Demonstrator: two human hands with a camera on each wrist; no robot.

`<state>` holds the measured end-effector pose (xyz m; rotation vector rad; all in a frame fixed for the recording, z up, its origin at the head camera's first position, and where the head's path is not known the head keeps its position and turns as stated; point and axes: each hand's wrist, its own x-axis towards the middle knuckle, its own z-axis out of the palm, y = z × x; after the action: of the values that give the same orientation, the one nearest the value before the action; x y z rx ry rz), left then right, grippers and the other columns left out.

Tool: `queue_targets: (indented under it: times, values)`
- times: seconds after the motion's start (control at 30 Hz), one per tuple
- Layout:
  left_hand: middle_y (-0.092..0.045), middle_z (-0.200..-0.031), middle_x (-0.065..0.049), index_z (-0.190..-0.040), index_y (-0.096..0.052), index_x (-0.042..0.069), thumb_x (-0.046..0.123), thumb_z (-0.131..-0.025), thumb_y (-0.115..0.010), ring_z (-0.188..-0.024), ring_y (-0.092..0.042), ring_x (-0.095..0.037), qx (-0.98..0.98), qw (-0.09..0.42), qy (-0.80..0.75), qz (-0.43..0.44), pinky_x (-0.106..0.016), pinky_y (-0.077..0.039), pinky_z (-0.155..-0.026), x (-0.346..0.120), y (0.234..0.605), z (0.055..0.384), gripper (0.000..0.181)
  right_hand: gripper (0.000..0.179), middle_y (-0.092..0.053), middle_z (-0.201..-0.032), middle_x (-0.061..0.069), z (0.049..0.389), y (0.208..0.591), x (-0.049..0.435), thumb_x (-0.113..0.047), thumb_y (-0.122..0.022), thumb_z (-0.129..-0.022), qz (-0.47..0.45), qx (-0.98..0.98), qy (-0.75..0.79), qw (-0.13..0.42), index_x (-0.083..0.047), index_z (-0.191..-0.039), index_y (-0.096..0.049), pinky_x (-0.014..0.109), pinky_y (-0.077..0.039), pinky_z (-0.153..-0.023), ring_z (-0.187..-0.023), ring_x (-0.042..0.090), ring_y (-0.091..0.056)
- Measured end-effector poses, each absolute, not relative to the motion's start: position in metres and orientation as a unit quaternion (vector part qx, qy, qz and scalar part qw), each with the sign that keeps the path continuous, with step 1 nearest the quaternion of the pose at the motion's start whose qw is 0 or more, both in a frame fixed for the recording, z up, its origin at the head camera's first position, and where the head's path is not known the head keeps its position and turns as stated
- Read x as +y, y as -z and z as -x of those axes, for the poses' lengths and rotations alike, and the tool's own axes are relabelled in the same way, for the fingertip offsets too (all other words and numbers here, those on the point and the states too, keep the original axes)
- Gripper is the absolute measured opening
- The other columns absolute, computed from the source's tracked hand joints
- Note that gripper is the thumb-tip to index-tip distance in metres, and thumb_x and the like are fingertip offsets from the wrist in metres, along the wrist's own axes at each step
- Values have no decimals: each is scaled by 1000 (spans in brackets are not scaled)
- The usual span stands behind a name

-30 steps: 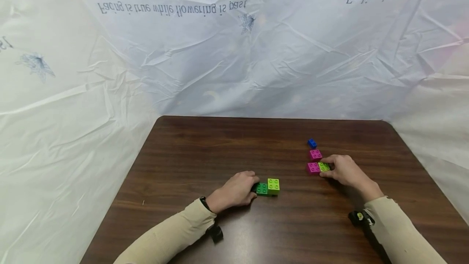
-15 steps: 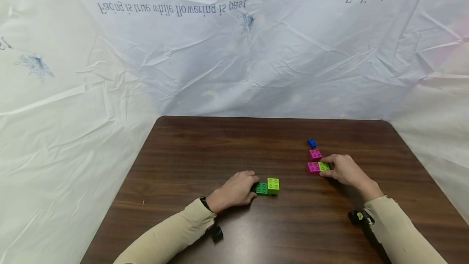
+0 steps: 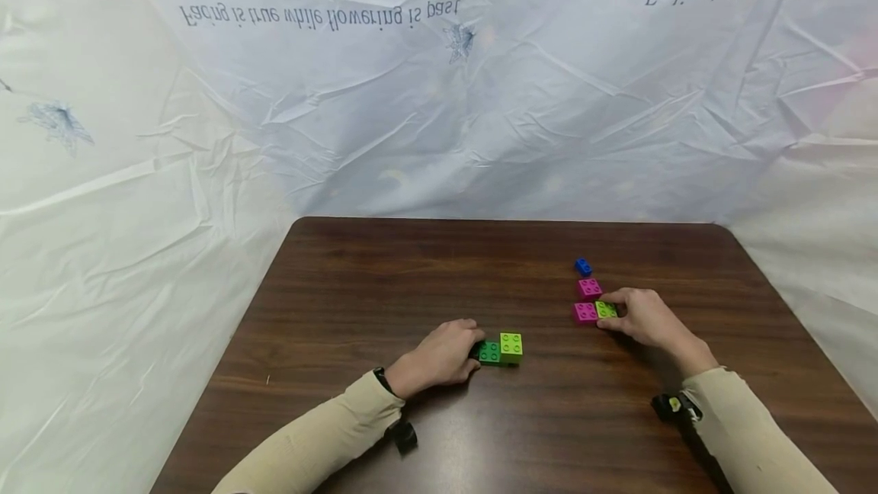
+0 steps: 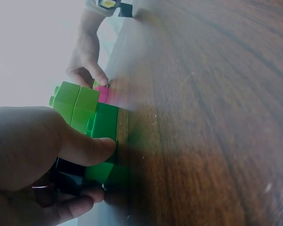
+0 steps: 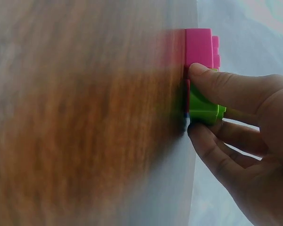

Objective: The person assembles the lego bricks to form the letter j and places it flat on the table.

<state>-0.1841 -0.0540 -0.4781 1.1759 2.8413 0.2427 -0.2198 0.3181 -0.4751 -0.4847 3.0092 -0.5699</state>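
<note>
In the head view, my left hand (image 3: pixel 439 355) grips a dark green building block (image 3: pixel 489 353) near the middle of the table. A lime block (image 3: pixel 511 344) sits raised at its right end. The left wrist view shows my thumb on the side of the green block and a black block (image 4: pixel 68 176) at its near end, partly covered by fingers. To the right, my right hand (image 3: pixel 645 319) pinches another lime block (image 5: pixel 205 110) between thumb and fingers. Against that block's left side stands a magenta block (image 3: pixel 585 313), studs upward.
A second magenta block (image 3: pixel 589 288) lies just behind the pinched pair, and a small blue block (image 3: pixel 583 267) farther back. The brown wooden table (image 3: pixel 384 273) ends at a white printed sheet (image 3: pixel 439 113) hanging behind and at both sides.
</note>
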Motion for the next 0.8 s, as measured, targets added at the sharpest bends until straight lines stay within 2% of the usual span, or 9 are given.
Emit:
queue_targets:
  times: [0.1,0.23,0.43,0.53,0.63,0.7,0.8]
  values:
    - [-61,-100,2,-110,-67,15,27,-86,-74,-92,-61,-12,920,29,-80,-383,-26,-52,-76,-54,479,184,28,47,-67,-111,25,220,474,318,-22,-78,-82,152,971,184,29,3,-120,-66,42,-51,-68,-84,27,-63]
    - [-60,-99,2,-110,-67,15,27,-86,-74,-91,-60,-12,919,30,-83,-384,-26,-52,-76,-54,478,184,28,46,-68,-106,19,220,473,318,-22,-78,-82,151,971,184,35,2,-120,-66,32,-44,-62,-71,14,-52]
    - [-60,-100,2,-110,-67,15,28,-86,-74,-91,-60,-12,919,31,-80,-385,-26,-51,-77,-54,477,184,28,45,-69,-105,19,219,471,318,-22,-78,-82,162,968,193,10,2,-118,-67,30,-43,-59,-69,14,-52]
    - [-61,-99,2,-110,-68,15,28,-86,-74,-91,-60,-12,919,29,-80,-385,-26,-51,-77,-54,477,184,28,45,-68,-110,23,218,469,318,-22,-78,-82,168,966,195,-2,3,-117,-68,36,-50,-64,-79,22,-62]
    - [-60,-98,2,-109,-68,14,27,-86,-75,-90,-60,-11,919,26,-81,-386,-26,-51,-76,-54,477,184,27,45,-67,-112,25,218,467,317,-23,-78,-83,172,966,194,-8,2,-118,-68,43,-52,-69,-88,30,-65]
    - [-60,-97,2,-108,-68,14,27,-86,-75,-89,-60,-11,919,26,-82,-386,-25,-51,-76,-53,477,184,27,45,-67,-112,24,217,466,317,-23,-78,-83,176,965,193,-9,2,-118,-68,41,-52,-67,-84,27,-64]
    - [-60,-97,3,-107,-68,15,27,-85,-75,-88,-60,-11,919,27,-84,-385,-25,-51,-75,-53,477,183,26,44,-68,-109,21,217,464,315,-24,-77,-83,180,965,190,-12,1,-118,-68,34,-48,-62,-75,17,-58]
